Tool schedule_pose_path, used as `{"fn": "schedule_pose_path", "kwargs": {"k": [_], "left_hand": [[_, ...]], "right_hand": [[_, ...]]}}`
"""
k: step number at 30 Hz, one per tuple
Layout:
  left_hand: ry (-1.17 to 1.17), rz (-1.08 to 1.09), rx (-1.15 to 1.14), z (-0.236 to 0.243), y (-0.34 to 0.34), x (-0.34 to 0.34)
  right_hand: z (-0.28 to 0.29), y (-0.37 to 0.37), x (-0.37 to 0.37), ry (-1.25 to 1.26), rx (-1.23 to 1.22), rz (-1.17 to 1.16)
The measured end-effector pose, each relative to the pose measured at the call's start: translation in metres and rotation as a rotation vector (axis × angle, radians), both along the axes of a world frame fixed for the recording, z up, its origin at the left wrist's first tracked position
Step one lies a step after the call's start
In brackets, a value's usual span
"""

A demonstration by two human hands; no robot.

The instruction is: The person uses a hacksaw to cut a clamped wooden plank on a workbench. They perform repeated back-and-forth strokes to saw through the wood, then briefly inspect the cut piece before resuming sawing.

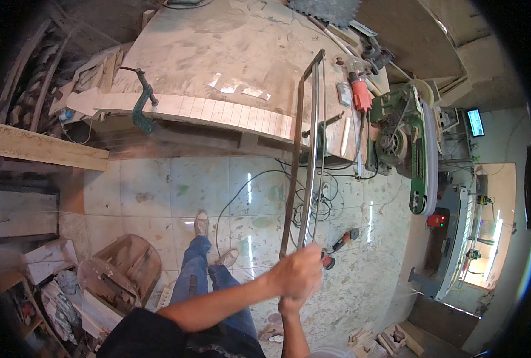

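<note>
Clenched together, apparently for control, both bare hands [301,271] grip a long, narrow, metal-framed saw [311,161], reaching over the dusty, pale workbench [182,42] near its front right corner, while a green metal clamp [141,113] pins a pale, line-marked wooden strip [229,113] along the front edge, presumably against shifting.

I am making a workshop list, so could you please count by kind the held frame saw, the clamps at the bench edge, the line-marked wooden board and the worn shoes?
Frame saw: 1
Clamps: 2 (left clamp, right clamp)
Line-marked wooden board: 1
Worn shoes: 2 (left shoe, right shoe)
Total: 6
</note>
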State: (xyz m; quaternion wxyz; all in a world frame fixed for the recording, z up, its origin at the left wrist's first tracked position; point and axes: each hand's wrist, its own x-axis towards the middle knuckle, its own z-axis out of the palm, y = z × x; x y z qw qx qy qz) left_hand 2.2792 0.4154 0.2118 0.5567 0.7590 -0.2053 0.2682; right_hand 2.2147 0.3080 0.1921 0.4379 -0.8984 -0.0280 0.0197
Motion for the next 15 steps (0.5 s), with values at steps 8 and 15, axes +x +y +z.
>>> {"fn": "schedule_pose_path", "kwargs": {"k": [8,15], "left_hand": [[-0.072,0.153,0.062,0.002,0.079,0.153],[-0.003,0.141,0.052,0.003,0.041,0.071]], "right_hand": [[-0.016,0.073,0.159,0.243,0.582,-0.017],[-0.031,0.022,0.057,0.005,0.224,0.004]]}}
